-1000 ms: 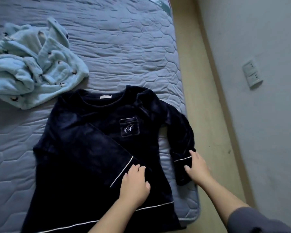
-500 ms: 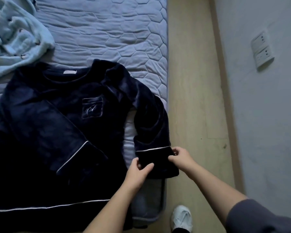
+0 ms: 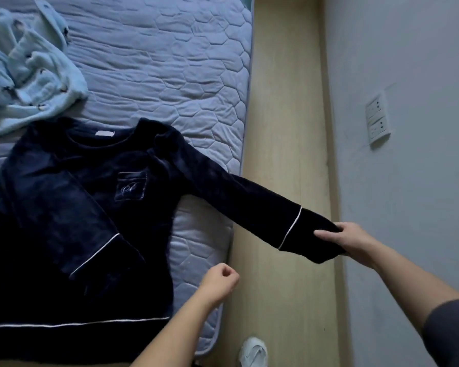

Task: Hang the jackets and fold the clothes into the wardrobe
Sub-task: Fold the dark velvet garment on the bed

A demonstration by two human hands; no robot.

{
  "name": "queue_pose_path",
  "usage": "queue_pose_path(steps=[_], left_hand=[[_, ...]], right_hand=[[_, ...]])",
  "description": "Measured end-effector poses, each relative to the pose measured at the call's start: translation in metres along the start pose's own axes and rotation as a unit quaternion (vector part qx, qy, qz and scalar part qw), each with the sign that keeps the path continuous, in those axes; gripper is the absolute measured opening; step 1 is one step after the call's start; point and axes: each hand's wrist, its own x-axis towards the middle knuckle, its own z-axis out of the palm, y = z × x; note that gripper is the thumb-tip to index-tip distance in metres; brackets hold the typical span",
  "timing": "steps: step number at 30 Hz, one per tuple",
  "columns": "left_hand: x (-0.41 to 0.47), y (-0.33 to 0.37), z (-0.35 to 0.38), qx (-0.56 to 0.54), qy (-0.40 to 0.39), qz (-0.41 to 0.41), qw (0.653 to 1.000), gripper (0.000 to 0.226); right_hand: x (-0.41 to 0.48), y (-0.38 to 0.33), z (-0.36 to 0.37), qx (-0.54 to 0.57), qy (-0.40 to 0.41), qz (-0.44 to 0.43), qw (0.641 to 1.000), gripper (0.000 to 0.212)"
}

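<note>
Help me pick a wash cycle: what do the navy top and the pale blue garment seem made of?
The navy top looks like plush fleece or velour: patchy soft sheen, thick drape, white piping trim. The pale blue garment looks like fluffy matte fleece, bunched in thick soft rolls, with small dark figures. Fibre content cannot be told.

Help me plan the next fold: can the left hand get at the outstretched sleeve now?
Probably yes. The left hand, curled and holding nothing, hangs near the sleeve, which the right hand holds stretched off the bed; nothing lies between them.
</note>
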Motion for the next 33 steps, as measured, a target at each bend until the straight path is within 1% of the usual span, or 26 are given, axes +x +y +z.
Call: queue_pose_path(steps=[1, 2, 4, 5, 7, 9, 11, 12, 13, 15, 17, 18, 19, 20, 21, 22, 23, 24, 25, 27, 28, 30, 32, 33], left_hand=[[0.001, 0.005, -0.012, 0.038, 0.001, 0.006, 0.999, 0.015], [0.006, 0.009, -0.024, 0.086, 0.003, 0.015, 0.996, 0.011], [0.018, 0.02, -0.047, 0.181, 0.036, 0.029, 0.982, 0.006], [0.024, 0.026, -0.056, 0.203, 0.055, 0.034, 0.977, 0.006], [0.039, 0.039, -0.066, 0.202, 0.085, 0.04, 0.975, 0.007], [0.053, 0.058, -0.066, 0.202, 0.088, 0.036, 0.975, 0.011], [0.066, 0.074, -0.062, 0.231, 0.087, 0.042, 0.968, 0.021], [0.074, 0.082, -0.061, 0.246, 0.101, 0.047, 0.963, 0.029], [0.083, 0.091, -0.06, 0.26, 0.124, 0.049, 0.956, 0.038], [0.1, 0.11, -0.059, 0.289, 0.2, 0.043, 0.935, 0.055], [0.117, 0.126, -0.058, 0.296, 0.269, 0.019, 0.916, 0.068], [0.128, 0.132, -0.058, 0.288, 0.282, 0.007, 0.915, 0.071], [0.14, 0.135, -0.058, 0.284, 0.272, 0.001, 0.92, 0.072], [0.154, 0.136, -0.057, 0.297, 0.237, 0.002, 0.925, 0.071], [0.167, 0.137, -0.057, 0.33, 0.184, 0.007, 0.926, 0.069], [0.178, 0.136, -0.056, 0.371, 0.133, 0.017, 0.919, 0.067], [0.187, 0.134, -0.057, 0.411, 0.096, 0.03, 0.906, 0.066], [0.194, 0.131, -0.057, 0.453, 0.081, 0.047, 0.887, 0.066], [0.201, 0.128, -0.058, 0.497, 0.084, 0.071, 0.86, 0.065], [0.211, 0.125, -0.063, 0.562, 0.126, 0.125, 0.808, 0.063], [0.215, 0.127, -0.067, 0.556, 0.157, 0.148, 0.802, 0.061], [0.222, 0.136, -0.077, 0.502, 0.233, 0.178, 0.814, 0.058], [0.228, 0.144, -0.089, 0.451, 0.319, 0.186, 0.813, 0.058], [0.232, 0.145, -0.097, 0.441, 0.345, 0.173, 0.81, 0.062]], right_hand=[[0.0, -0.01, -0.009, -0.019, -0.014, 0.007, 1.0, 0.017], [0.001, -0.02, -0.016, -0.032, -0.011, 0.007, 0.999, 0.014], [0.007, -0.041, -0.024, -0.034, 0.029, -0.01, 0.999, 0.01], [0.012, -0.049, -0.025, -0.019, 0.049, -0.022, 0.998, 0.009], [0.025, -0.063, -0.024, 0.021, 0.067, -0.049, 0.996, 0.011], [0.039, -0.072, -0.022, 0.066, 0.086, -0.065, 0.992, 0.013], [0.056, -0.079, -0.023, 0.099, 0.113, -0.076, 0.986, 0.01], [0.066, -0.083, -0.027, 0.11, 0.128, -0.081, 0.982, 0.01], [0.076, -0.087, -0.033, 0.114, 0.145, -0.087, 0.979, 0.01], [0.098, -0.091, -0.047, 0.089, 0.189, -0.1, 0.973, 0.008], [0.121, -0.093, -0.06, 0.054, 0.232, -0.099, 0.966, 0.007], [0.132, -0.093, -0.065, 0.042, 0.245, -0.092, 0.964, 0.006], [0.144, -0.092, -0.068, 0.031, 0.246, -0.079, 0.966, 0.007], [0.156, -0.09, -0.07, 0.018, 0.239, -0.064, 0.969, 0.009], [0.168, -0.088, -0.069, 0.004, 0.227, -0.049, 0.973, 0.012], [0.179, -0.086, -0.067, -0.009, 0.214, -0.034, 0.976, 0.016], [0.189, -0.082, -0.063, -0.019, 0.204, -0.019, 0.979, 0.019], [0.197, -0.08, -0.058, -0.016, 0.199, -0.005, 0.98, 0.021], [0.205, -0.079, -0.054, 0.001, 0.196, 0.012, 0.981, 0.022], [0.218, -0.078, -0.045, 0.073, 0.177, 0.064, 0.979, 0.025], [0.224, -0.078, -0.04, 0.112, 0.164, 0.093, 0.976, 0.029], [0.234, -0.078, -0.031, 0.142, 0.134, 0.135, 0.971, 0.039], [0.243, -0.076, -0.023, 0.105, 0.122, 0.153, 0.975, 0.049], [0.247, -0.075, -0.018, 0.079, 0.122, 0.156, 0.977, 0.052]])
